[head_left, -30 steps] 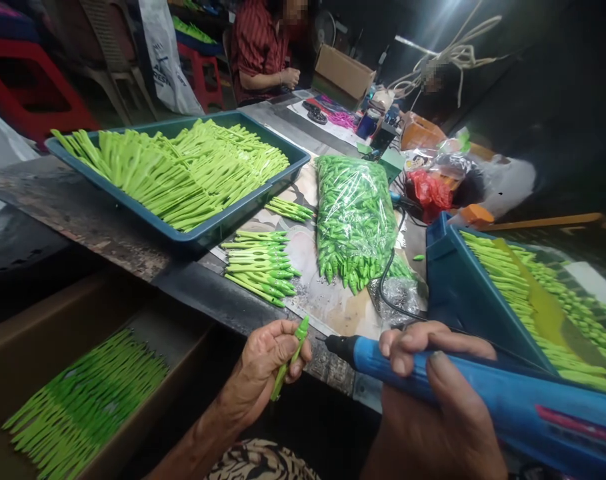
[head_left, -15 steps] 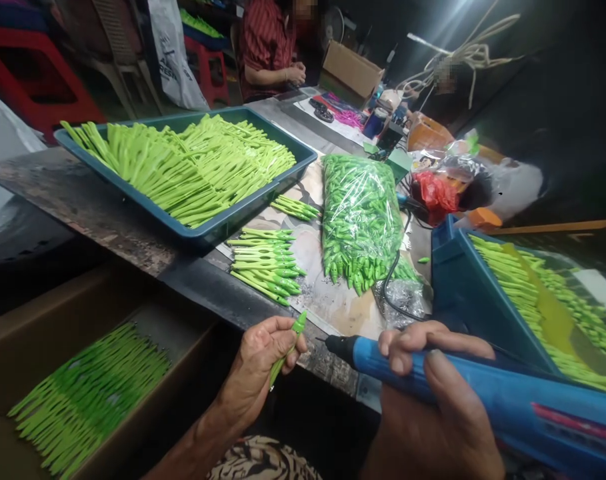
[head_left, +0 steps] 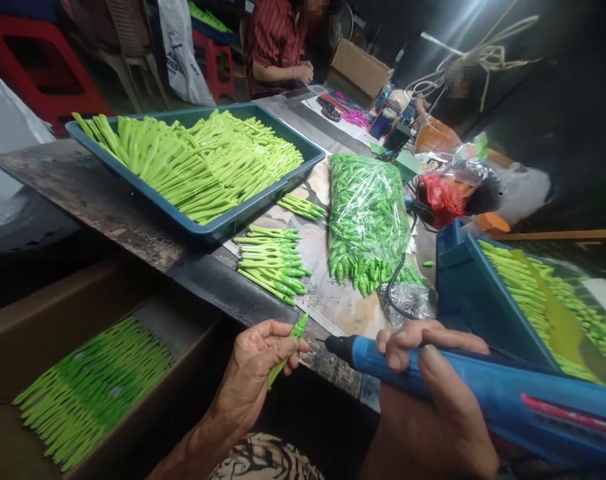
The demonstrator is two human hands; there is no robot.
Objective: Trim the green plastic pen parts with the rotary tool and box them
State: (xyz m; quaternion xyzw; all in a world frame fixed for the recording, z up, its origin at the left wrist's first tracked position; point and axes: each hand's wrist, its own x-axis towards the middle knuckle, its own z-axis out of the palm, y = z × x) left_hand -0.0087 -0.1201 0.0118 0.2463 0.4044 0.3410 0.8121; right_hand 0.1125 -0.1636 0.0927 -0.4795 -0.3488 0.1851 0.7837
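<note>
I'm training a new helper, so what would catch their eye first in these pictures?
The mass of lime-green plastic pieces stands out first, heaped in a teal tray at upper left, beside a bulging clear bag of green pieces at center. Nearest the camera, the right hand holds a blue electric tool, while the left hand holds a single green piece.

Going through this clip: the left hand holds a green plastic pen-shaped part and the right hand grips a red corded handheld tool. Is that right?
Not quite: the tool is blue, not red, as the head view shows. The left hand holds the green plastic pen-shaped part, and the right hand grips the blue corded handheld tool.
</note>
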